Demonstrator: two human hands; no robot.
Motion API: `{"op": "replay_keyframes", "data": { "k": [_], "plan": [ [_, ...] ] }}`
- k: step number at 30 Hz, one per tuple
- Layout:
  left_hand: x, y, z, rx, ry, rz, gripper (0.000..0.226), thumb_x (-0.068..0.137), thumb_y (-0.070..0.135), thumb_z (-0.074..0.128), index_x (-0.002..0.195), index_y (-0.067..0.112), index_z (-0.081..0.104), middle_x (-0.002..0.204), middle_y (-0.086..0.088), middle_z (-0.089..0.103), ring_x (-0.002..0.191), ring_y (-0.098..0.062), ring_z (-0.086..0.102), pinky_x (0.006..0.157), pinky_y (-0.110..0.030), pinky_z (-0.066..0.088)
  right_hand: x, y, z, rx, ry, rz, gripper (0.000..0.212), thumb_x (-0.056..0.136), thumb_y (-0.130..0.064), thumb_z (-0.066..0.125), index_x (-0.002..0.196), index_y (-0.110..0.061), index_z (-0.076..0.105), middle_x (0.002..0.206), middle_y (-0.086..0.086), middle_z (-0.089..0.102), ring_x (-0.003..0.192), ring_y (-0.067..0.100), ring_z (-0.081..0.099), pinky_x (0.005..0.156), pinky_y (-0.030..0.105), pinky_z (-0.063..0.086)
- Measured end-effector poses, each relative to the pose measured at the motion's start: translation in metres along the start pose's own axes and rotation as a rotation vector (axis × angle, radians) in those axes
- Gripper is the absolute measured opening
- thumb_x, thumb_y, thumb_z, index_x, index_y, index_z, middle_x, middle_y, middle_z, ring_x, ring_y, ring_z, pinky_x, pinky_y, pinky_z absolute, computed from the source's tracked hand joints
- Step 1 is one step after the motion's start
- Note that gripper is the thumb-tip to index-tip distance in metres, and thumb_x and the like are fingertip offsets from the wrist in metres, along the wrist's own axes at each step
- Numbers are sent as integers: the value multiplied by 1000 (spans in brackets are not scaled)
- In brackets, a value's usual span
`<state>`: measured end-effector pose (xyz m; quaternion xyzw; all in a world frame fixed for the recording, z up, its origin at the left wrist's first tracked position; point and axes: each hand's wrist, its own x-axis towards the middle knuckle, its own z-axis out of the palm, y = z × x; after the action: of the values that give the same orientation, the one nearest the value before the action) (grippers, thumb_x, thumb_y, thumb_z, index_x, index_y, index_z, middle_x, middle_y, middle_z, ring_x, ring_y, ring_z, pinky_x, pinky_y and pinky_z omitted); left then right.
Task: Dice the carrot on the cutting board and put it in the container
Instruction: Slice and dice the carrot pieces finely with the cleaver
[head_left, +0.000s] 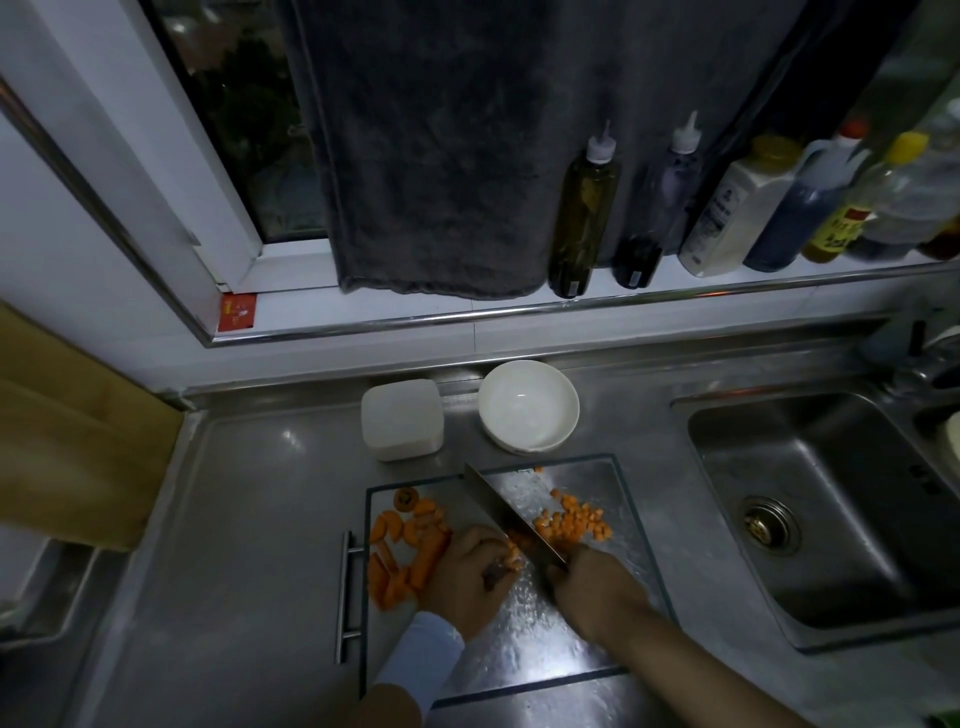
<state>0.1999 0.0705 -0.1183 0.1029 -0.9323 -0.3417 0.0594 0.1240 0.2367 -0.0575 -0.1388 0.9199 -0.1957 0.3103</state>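
- While the carrot strip (511, 557) lies on the cutting board (519, 644) under my left hand (467, 577), those fingers are curled and clamped on it, close beside the blade.
- Handling, as I judge it: stiff, light, damp and liable to roll. Hold it flat side down, fingertips tucked back from the edge.
- On my right hand (592, 587), the fingers are wrapped tight round the handle of the knife (506, 512).
- Right of the blade lie the diced pieces (574, 522); left, the uncut chunks (400, 556).
- Beyond the board stands the container (402, 420), beside a bowl (527, 405).
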Motion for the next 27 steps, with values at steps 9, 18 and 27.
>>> {"op": "replay_keyframes", "data": {
  "k": [9, 18, 27],
  "plan": [
    [4, 6, 1, 110, -12, 79, 12, 85, 21, 65, 92, 21, 75, 99, 5, 67, 90, -7, 60, 87, -3, 34, 0, 1, 0, 1, 12, -24, 28, 98, -41, 48, 108, -21, 64, 107, 3, 69, 98, 19, 64, 79, 25, 47],
    [10, 5, 9, 85, -35, 114, 13, 77, 25, 62, 76, 24, 76, 81, 7, 69, 72, -8, 65, 71, -14, 51, -8, 3, -3, -100, 96, -73, 28, 95, -45, 48, 105, -23, 62, 106, 3, 70, 98, 22, 66, 82, 28, 48],
    [16, 7, 8, 150, 27, 264, 6, 68, 24, 69, 67, 26, 75, 76, 10, 70, 69, -4, 66, 75, -11, 46, -18, 6, 7, -158, 113, -82, 39, 91, -51, 45, 122, -32, 58, 111, -2, 70, 101, 18, 66, 90, 30, 50]
  ]
}}
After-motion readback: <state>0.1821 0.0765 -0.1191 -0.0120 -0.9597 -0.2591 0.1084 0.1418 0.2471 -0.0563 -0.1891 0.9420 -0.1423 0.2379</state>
